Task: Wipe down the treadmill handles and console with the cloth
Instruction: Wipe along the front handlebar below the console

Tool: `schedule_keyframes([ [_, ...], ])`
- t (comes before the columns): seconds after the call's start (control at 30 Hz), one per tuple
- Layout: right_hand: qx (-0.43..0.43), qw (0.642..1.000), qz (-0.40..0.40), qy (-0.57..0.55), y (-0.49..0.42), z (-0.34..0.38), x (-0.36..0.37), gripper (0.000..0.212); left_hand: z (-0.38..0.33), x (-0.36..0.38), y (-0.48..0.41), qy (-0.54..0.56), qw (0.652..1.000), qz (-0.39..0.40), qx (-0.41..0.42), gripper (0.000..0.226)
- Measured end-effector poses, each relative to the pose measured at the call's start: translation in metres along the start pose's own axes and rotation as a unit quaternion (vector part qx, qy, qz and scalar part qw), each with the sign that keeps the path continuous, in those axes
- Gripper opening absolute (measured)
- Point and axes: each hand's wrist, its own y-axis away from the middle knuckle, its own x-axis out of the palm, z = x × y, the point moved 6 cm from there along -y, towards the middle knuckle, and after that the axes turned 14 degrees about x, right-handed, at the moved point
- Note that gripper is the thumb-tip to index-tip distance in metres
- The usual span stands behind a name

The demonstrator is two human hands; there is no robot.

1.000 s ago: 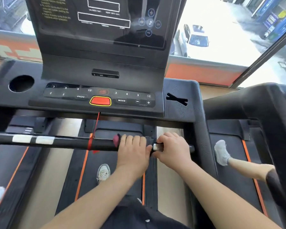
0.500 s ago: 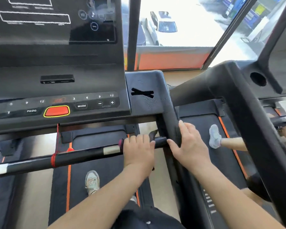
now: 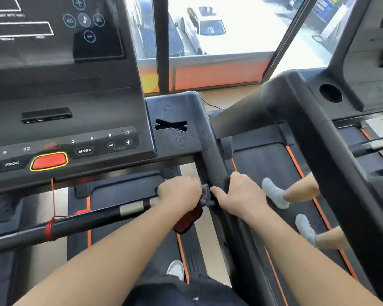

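Observation:
My left hand [image 3: 179,192] is closed around the right end of the black front handlebar [image 3: 86,221], with a dark red and grey cloth [image 3: 189,218] bunched under it and hanging below the palm. My right hand [image 3: 241,195] grips the black right side handrail [image 3: 215,160] where the bar meets it, thumb toward the cloth. The black console [image 3: 80,107] rises above, with its button strip, a MODE key and a red stop button [image 3: 49,161].
A red safety cord [image 3: 51,228] is tied around the handlebar at left. A neighbouring treadmill frame [image 3: 314,133] stands close on the right, where another person's feet in grey socks [image 3: 274,193] are on the belt. A window is ahead.
My left hand slid right along the handlebar with the cloth to the corner. My right hand shifted from the bar end onto the side rail. The view swung right.

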Motion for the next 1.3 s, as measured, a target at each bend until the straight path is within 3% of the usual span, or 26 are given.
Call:
schedule_keyframes([
  [0.1,0.005,1.000,0.001,0.001,0.002,0.001,0.001,0.052,-0.025,0.009,0.034,-0.040,0.993,-0.106,0.002,0.036],
  [0.17,0.007,1.000,-0.002,0.003,0.003,0.004,0.001,0.049,-0.026,0.009,0.041,-0.033,0.991,-0.128,-0.018,0.043],
  [0.27,0.012,1.000,0.003,0.016,0.003,0.008,-0.002,0.047,-0.020,0.002,0.009,-0.029,0.995,-0.070,0.059,0.029],
  [0.33,0.013,1.000,0.008,0.017,0.001,0.009,-0.004,0.045,-0.008,-0.003,-0.017,0.034,0.991,0.022,0.128,0.029],
  [0.4,0.014,1.000,0.011,0.017,0.002,0.009,-0.004,0.045,0.005,0.000,-0.030,0.084,0.984,0.079,0.133,0.031],
  [0.47,0.016,1.000,0.013,0.015,0.002,0.009,-0.004,0.050,-0.005,0.007,-0.016,-0.011,0.994,0.038,0.104,0.030],
  [0.53,0.021,1.000,0.014,0.016,0.002,0.009,-0.003,0.051,-0.028,0.018,0.019,-0.068,0.995,-0.024,0.063,0.046],
  [0.63,0.027,0.999,0.012,0.015,0.001,0.010,-0.002,0.051,-0.032,0.024,0.043,-0.053,0.993,-0.093,0.050,0.067],
  [0.77,0.032,0.999,0.017,0.019,0.000,0.011,-0.003,0.050,-0.010,-0.001,0.003,0.047,0.990,-0.021,0.128,0.033],
  [0.87,0.034,0.999,0.013,0.015,0.004,0.010,-0.002,0.050,0.008,-0.012,-0.014,0.195,0.969,0.098,0.117,0.037],
  [0.93,0.032,0.999,0.009,0.014,0.005,0.008,-0.002,0.053,0.003,-0.009,-0.005,0.084,0.987,0.096,0.098,0.034],
  [1.0,0.034,0.999,0.008,0.013,0.005,0.007,-0.002,0.054,-0.009,-0.005,0.017,-0.026,0.998,-0.004,0.066,0.035],
  [1.1,0.041,0.999,0.010,0.012,0.003,0.008,-0.002,0.055,-0.022,0.011,0.034,-0.095,0.993,-0.060,0.043,0.059],
  [1.2,0.048,0.999,0.016,0.018,0.002,0.011,-0.002,0.054,-0.018,0.008,0.016,-0.048,0.993,-0.061,0.092,0.050],
  [1.3,0.057,0.998,0.015,0.017,0.003,0.013,-0.004,0.054,0.000,0.000,0.000,0.111,0.984,0.033,0.134,0.042],
])
